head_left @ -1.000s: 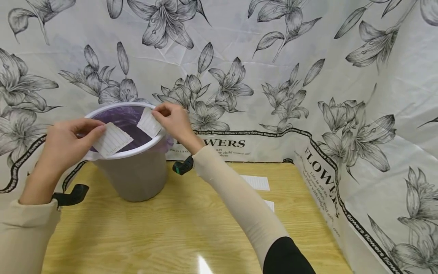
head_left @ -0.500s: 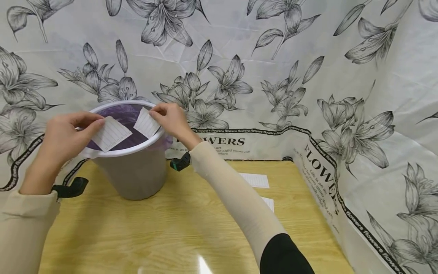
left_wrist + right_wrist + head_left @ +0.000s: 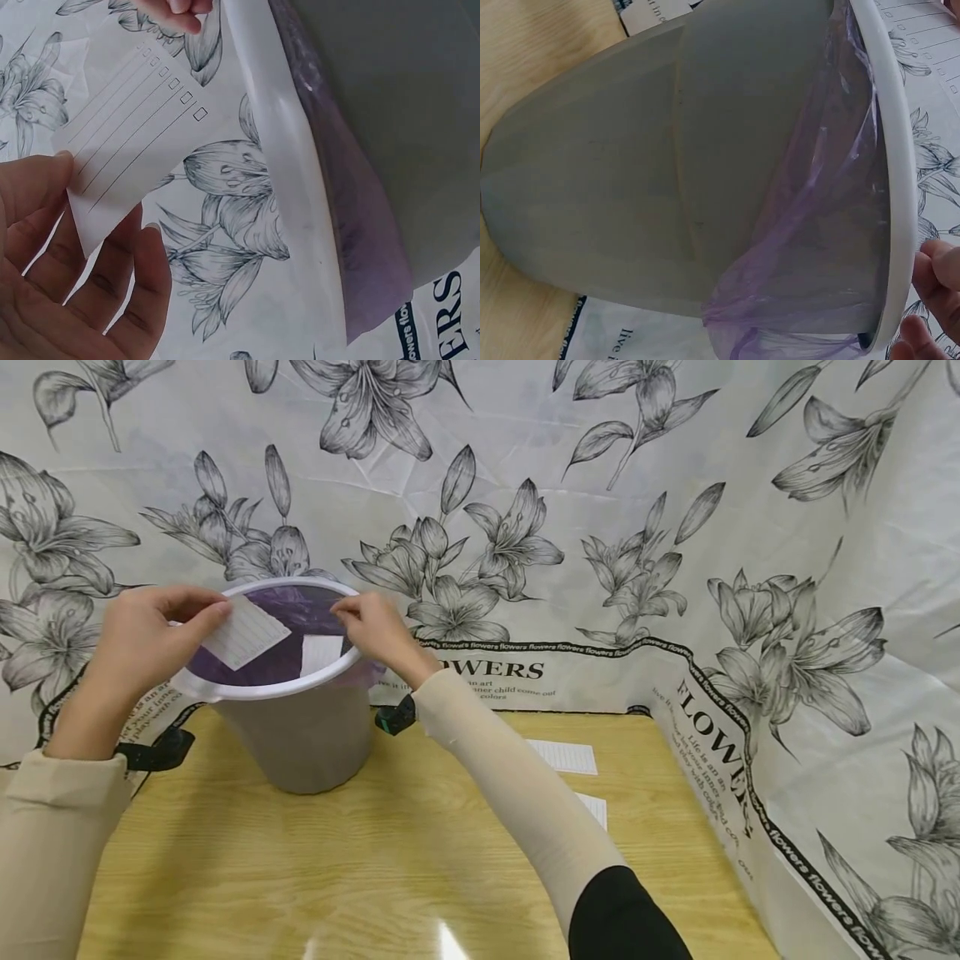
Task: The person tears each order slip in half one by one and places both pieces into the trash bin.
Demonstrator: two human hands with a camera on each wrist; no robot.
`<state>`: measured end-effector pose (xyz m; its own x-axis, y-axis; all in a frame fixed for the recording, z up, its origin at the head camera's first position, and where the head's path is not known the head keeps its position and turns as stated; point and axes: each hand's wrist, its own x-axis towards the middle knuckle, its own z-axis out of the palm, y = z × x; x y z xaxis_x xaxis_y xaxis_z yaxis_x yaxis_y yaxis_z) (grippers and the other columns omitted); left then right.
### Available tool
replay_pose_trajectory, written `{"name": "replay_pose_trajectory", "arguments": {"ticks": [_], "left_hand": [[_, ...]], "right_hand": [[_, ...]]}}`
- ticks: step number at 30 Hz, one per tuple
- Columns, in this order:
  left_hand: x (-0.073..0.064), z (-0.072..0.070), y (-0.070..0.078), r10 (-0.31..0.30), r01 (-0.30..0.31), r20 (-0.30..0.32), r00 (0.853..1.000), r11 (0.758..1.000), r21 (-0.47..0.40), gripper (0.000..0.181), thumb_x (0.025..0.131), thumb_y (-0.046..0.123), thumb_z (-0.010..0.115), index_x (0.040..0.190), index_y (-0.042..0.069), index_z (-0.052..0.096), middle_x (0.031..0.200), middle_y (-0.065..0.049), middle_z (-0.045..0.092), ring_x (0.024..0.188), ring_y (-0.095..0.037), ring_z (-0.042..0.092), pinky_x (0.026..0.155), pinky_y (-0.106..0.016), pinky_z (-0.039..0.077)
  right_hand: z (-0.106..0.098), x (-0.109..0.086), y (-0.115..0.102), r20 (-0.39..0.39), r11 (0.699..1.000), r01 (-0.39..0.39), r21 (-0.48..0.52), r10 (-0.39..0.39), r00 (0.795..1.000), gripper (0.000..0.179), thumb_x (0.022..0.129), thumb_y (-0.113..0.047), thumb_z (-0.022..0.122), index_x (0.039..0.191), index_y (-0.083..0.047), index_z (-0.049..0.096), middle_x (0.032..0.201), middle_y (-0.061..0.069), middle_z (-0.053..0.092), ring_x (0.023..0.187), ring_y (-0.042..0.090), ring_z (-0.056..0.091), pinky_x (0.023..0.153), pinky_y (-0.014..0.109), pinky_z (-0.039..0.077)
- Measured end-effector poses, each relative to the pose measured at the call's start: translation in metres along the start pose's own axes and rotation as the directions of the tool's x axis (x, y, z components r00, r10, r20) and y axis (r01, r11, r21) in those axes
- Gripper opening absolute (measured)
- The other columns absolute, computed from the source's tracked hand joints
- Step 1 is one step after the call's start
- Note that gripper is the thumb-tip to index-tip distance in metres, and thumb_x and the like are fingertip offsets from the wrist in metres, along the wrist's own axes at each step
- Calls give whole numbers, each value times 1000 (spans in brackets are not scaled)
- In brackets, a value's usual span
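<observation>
My left hand [image 3: 153,635] pinches a torn piece of lined white paper [image 3: 246,631] between thumb and fingers above the bin's mouth. In the left wrist view, this paper [image 3: 124,142] shows ruled lines and a row of small printed boxes. A grey trash bin [image 3: 315,743] with a white rim stands below, lined with a purple plastic bag [image 3: 300,602]. Another torn paper piece [image 3: 321,655] is inside the bin's mouth, apart from my right hand [image 3: 382,631]. That hand hovers by the right rim, fingers loosely curled around nothing.
Two lined white papers, one farther back [image 3: 564,757] and one nearer [image 3: 595,810], lie on the wooden table [image 3: 360,877], the nearer partly hidden by my right sleeve. A floral cloth [image 3: 622,452] hangs behind and to the right.
My right hand has let go of its paper piece, which has dropped into the bin. The left hand has risen slightly, still pinching its piece.
</observation>
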<state>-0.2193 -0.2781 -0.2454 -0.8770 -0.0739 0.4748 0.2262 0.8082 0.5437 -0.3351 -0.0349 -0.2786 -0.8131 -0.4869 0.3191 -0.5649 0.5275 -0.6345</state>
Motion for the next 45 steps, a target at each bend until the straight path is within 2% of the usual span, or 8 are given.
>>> {"name": "replay_pose_trajectory", "arguments": {"ticks": [5, 11, 16, 22, 33, 36, 42, 45], "left_hand": [[6, 0, 3, 3, -3, -2, 1000, 1000, -26, 42, 100, 42, 65, 118, 6, 77, 77, 43, 51, 75, 18, 51, 65, -11, 39], [13, 1, 2, -49, 52, 40, 998, 996, -75, 46, 100, 44, 64, 123, 5, 74, 77, 43, 54, 74, 16, 55, 64, -10, 43], [18, 3, 0, -87, 91, 73, 994, 994, -56, 50, 101, 45, 62, 124, 3, 73, 86, 25, 66, 75, 12, 54, 62, -12, 45], [25, 5, 0, -132, 133, 118, 984, 991, -2, 54, 102, 49, 56, 129, 4, 71, 124, -25, 68, 81, 5, 51, 62, -15, 45], [21, 7, -5, -171, 176, 139, 975, 984, -18, 51, 104, 41, 55, 136, 3, 66, 116, -21, 74, 71, 8, 57, 60, -17, 50], [19, 8, -1, -121, 125, 125, 985, 992, -25, 51, 105, 39, 55, 138, 1, 64, 118, -25, 72, 71, 6, 63, 59, -12, 47], [9, 16, 28, 17, -12, 116, 993, 999, -40, 51, 104, 37, 58, 144, 6, 59, 137, -27, 63, 121, -44, 63, 73, -11, 44], [1, 25, 46, 124, -116, 100, 987, 990, -86, 47, 102, 30, 65, 143, 7, 61, 137, -22, 65, 119, -43, 65, 78, -9, 45]], "right_hand": [[-5, -4, 4, -138, 1000, -5, 6, 6, 990, 29, 108, -12, 51, 127, -6, 72, 125, 8, 73, 60, 10, 53, 58, 19, 42], [-8, -12, 16, -338, 990, 15, -141, -63, 939, 26, 105, -11, 55, 119, -7, 75, 115, 5, 77, 108, 19, 69, 111, 31, 39], [-10, -24, 32, -399, 984, 17, -175, -87, 913, 25, 103, -11, 55, 120, -8, 74, 117, 6, 75, 118, 23, 63, 118, 37, 33], [-19, -40, 55, -389, 960, 52, -277, -161, 907, 26, 103, -8, 55, 120, -5, 73, 115, 9, 74, 117, 27, 61, 117, 41, 35], [-34, -90, 109, -312, 940, -43, -339, -69, 947, 29, 102, -11, 56, 128, -3, 67, 117, 11, 72, 124, 35, 54, 105, 53, 43], [-35, -108, 127, -236, 942, -73, -327, -6, 972, 42, 102, -16, 58, 141, -2, 57, 122, 11, 70, 130, 35, 51, 108, 54, 43], [-36, -141, 160, -129, 955, -122, -269, 90, 988, 69, 99, -25, 65, 157, -2, 35, 136, 19, 61, 133, 38, 52, 112, 54, 42], [-35, -153, 173, -101, 960, -170, -221, 151, 983, 78, 98, -29, 67, 159, -3, 28, 143, 22, 56, 135, 39, 50, 111, 56, 43]]}}
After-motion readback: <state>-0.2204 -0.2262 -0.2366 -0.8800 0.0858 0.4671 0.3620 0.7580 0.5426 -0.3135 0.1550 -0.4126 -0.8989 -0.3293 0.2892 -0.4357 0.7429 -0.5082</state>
